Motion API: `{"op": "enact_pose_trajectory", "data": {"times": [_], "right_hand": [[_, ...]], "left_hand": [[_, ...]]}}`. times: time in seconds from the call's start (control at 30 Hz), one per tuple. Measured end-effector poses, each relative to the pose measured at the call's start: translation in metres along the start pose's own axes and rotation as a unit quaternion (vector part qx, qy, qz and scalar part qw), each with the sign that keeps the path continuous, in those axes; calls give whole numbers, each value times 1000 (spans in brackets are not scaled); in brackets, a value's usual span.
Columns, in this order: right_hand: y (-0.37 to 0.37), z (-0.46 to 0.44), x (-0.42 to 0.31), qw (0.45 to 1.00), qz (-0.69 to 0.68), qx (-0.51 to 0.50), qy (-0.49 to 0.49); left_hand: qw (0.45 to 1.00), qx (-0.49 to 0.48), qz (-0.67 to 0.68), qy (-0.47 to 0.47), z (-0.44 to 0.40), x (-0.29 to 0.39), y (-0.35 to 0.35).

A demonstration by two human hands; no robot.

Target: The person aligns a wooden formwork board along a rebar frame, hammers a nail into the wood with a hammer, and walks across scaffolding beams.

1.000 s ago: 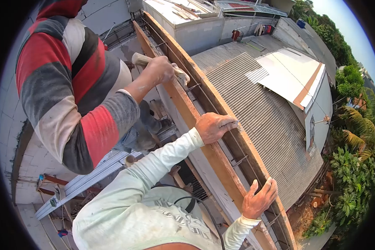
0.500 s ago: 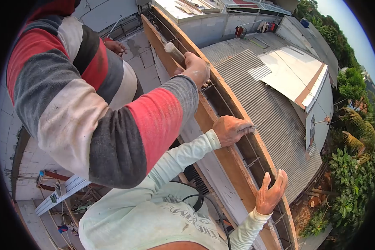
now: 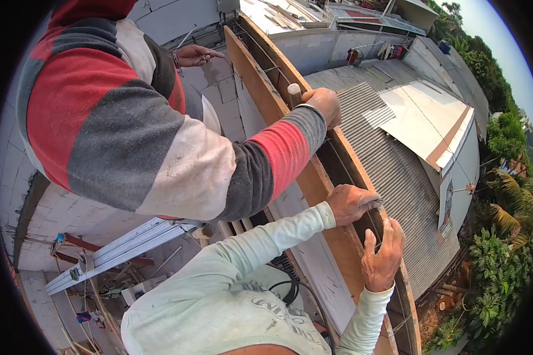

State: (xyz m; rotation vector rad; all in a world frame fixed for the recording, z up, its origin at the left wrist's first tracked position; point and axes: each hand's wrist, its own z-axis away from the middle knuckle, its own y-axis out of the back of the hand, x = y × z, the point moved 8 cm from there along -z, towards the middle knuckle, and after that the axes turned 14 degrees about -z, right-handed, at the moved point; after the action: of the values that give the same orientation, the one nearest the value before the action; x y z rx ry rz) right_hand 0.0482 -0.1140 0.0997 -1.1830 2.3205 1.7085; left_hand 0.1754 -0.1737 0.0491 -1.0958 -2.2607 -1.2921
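Note:
My left hand [image 3: 353, 205] is closed with its fingertips pinched at the top edge of the outer plank [image 3: 350, 155]. What those fingers hold is too small to make out. Just below, my right hand [image 3: 382, 255] has thumb and fingers apart, fingertips against the same plank's rim. Inner plank [image 3: 320, 177] runs parallel, with thin metal bars [image 3: 272, 70] in the channel between them. Over the planks, a co-worker's fist [image 3: 326, 106] grips a tool by its thick handle [image 3: 294, 93]; the tool's other end is hidden.
The co-worker's striped sleeve [image 3: 183, 160] crosses close to my left arm. Their other hand [image 3: 196, 56] is at the back. Beyond the planks lies a corrugated roof [image 3: 361, 136] below. Metal channels [image 3: 121, 251] and a dark cable [image 3: 305, 287] are on my side.
The co-worker's tool hand has moved right and slightly down, with the handle now more upright. Their other hand shows more. My hands have come closer together at the outer plank.

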Motion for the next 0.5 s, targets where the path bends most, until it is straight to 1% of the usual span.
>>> {"op": "enact_pose_trajectory", "data": {"times": [0.13,0.23,0.37,0.5], "right_hand": [[6,8,6,999,-11,20,-23],[5,13,10,999,-16,27,-24],[-4,25,18,999,-20,29,-38],[-14,34,24,998,-36,30,-46]], "left_hand": [[1000,-8,5,-5,-2,2,1],[1000,-13,19,18,0,-3,-1],[999,-21,11,23,0,-3,-3],[1000,-11,8,2,0,-3,-3]]}}
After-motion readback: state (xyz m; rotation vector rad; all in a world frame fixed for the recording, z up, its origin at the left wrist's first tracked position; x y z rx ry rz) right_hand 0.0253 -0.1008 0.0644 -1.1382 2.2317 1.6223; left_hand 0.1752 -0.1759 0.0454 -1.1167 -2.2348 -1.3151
